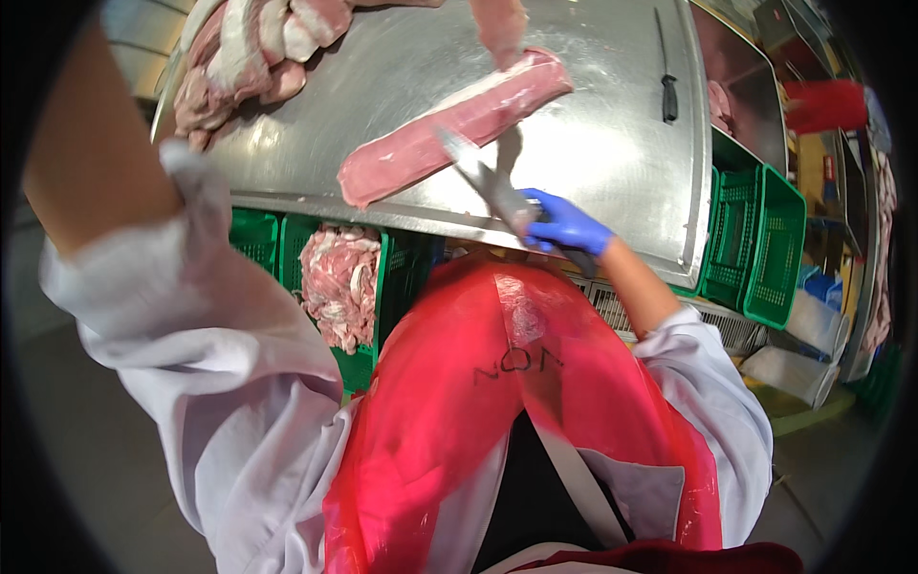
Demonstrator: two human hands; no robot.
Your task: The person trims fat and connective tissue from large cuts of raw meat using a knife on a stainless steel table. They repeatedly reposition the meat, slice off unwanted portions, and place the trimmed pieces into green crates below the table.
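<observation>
My right hand [571,225], in a blue glove, is closed around a knife at the near edge of the steel table. The knife's broad, shiny blade [490,182], blurred by motion, points up and left, over the near side of a long pink strip of meat [449,124]. This strip lies slantwise on the table with a pale band along its far side. My left forearm rises out of the picture at upper left, so the hand is hidden. A blurred pink shape [498,31] meets the strip's far end; I cannot tell whether it is meat or a hand.
Meat pieces [253,57] are heaped at the table's far left. A thin-bladed knife with a black handle [669,99] lies at right on the steel table [612,143]. Below the left edge, a green crate [381,287] holds meat trimmings [339,282]; green crates [776,244] stand at right.
</observation>
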